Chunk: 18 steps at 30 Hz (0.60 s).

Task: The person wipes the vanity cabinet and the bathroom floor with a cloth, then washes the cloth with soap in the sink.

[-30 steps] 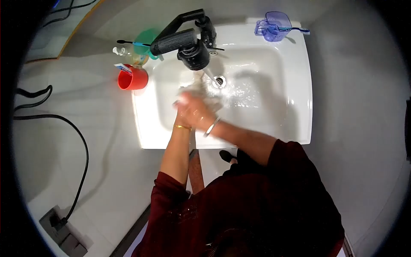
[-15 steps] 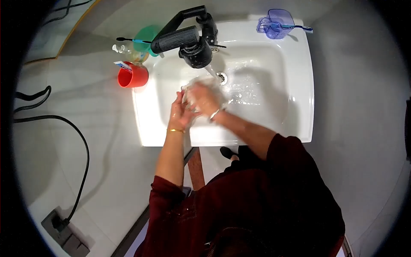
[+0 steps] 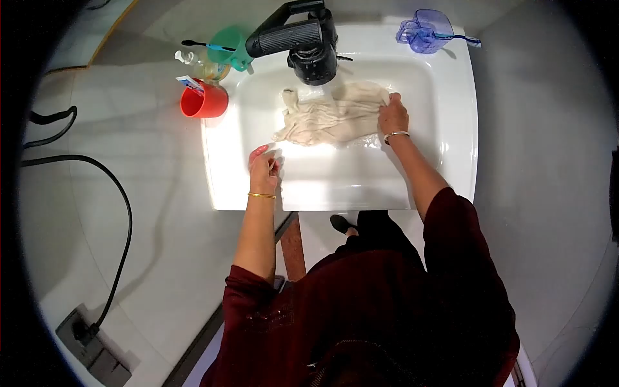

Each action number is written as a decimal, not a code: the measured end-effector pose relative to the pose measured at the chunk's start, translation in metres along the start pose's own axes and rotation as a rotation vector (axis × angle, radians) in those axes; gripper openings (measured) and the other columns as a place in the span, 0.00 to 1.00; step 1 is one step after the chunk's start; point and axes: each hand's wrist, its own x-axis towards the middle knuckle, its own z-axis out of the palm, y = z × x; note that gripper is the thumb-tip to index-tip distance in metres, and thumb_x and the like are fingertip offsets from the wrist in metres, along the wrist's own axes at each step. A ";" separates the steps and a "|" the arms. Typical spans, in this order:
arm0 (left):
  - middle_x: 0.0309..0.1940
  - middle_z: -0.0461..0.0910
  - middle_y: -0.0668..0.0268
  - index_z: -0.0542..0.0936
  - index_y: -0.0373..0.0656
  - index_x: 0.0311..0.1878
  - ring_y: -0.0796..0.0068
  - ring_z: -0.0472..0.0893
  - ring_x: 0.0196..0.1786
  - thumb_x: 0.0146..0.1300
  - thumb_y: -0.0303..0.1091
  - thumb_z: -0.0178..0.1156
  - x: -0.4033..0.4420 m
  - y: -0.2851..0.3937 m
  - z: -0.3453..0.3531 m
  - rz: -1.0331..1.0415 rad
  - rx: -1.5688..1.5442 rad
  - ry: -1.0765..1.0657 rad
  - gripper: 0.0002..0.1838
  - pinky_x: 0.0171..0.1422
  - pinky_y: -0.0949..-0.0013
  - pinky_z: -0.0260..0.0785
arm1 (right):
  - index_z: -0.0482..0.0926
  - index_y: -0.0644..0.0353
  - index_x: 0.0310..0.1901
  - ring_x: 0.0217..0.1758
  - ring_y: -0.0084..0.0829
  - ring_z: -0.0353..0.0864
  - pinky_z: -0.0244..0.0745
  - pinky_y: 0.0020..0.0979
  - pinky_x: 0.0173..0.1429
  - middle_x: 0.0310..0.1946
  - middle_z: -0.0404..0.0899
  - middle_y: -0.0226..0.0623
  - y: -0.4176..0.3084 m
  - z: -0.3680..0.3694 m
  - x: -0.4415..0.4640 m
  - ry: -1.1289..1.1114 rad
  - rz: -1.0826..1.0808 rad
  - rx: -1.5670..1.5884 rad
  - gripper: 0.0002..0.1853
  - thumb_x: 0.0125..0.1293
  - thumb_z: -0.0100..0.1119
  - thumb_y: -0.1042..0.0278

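A wet, cream-coloured cloth [image 3: 335,119] lies spread and wrinkled across the white sink [image 3: 348,187], under the black faucet [image 3: 313,61]. Water from the faucet falls on its upper middle part. At the cloth's right end, my right hand [image 3: 394,117] is closed on its edge, with a pale bangle at the wrist. My left hand [image 3: 263,169] is just below the cloth's left corner, over the left front of the sink, apart from the cloth. Its fingers are loosely bent and apart, and nothing shows in them.
On the sink's left rim are a red cup [image 3: 205,102] with a toothpaste tube, a pump bottle [image 3: 205,67] and a green cup [image 3: 229,48] with a toothbrush. A purple cup [image 3: 424,32] with a toothbrush stands back right. A black cable [image 3: 129,226] runs along the left wall.
My hands were together under the water, blurred around a crumpled whitish bundle. They have moved apart, the right one to the right, and the cloth now lies spread out.
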 end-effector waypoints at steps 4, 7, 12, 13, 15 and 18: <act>0.34 0.75 0.70 0.73 0.47 0.49 0.77 0.74 0.34 0.59 0.24 0.54 0.000 -0.002 0.014 0.041 0.128 -0.153 0.15 0.35 0.75 0.70 | 0.66 0.63 0.52 0.49 0.50 0.78 0.73 0.41 0.54 0.47 0.77 0.51 -0.034 -0.012 -0.005 -0.087 0.188 0.120 0.30 0.51 0.68 0.58; 0.39 0.76 0.74 0.74 0.48 0.52 0.77 0.74 0.41 0.62 0.33 0.58 -0.001 -0.002 0.043 0.261 0.306 -0.308 0.15 0.44 0.72 0.69 | 0.68 0.66 0.52 0.52 0.50 0.76 0.71 0.40 0.57 0.49 0.77 0.51 -0.038 0.005 0.009 -0.252 0.142 -0.042 0.32 0.52 0.67 0.52; 0.41 0.75 0.70 0.74 0.48 0.53 0.76 0.74 0.42 0.63 0.38 0.58 -0.010 0.006 0.072 0.051 0.377 -0.297 0.16 0.41 0.71 0.73 | 0.69 0.68 0.55 0.59 0.47 0.72 0.68 0.40 0.62 0.52 0.75 0.51 -0.042 0.029 0.004 -0.148 -0.065 0.095 0.31 0.60 0.58 0.49; 0.41 0.74 0.68 0.74 0.48 0.53 0.75 0.74 0.42 0.63 0.40 0.58 -0.011 0.006 0.073 0.002 0.359 -0.282 0.16 0.40 0.70 0.73 | 0.69 0.68 0.55 0.58 0.47 0.73 0.68 0.41 0.62 0.52 0.75 0.51 -0.049 0.032 0.000 -0.059 -0.097 0.217 0.30 0.61 0.58 0.49; 0.41 0.74 0.67 0.72 0.48 0.55 0.74 0.74 0.42 0.65 0.44 0.57 -0.010 0.000 0.073 -0.002 0.300 -0.369 0.19 0.39 0.69 0.74 | 0.69 0.69 0.55 0.50 0.39 0.78 0.75 0.38 0.50 0.50 0.77 0.47 -0.059 0.034 -0.008 -0.279 0.146 0.587 0.28 0.63 0.58 0.53; 0.40 0.73 0.66 0.70 0.46 0.58 0.70 0.75 0.41 0.66 0.52 0.53 -0.019 -0.006 0.085 -0.092 0.116 -0.364 0.24 0.41 0.66 0.76 | 0.69 0.70 0.56 0.45 0.33 0.79 0.76 0.36 0.43 0.48 0.78 0.43 -0.089 0.007 -0.024 -0.768 0.361 1.134 0.26 0.64 0.58 0.57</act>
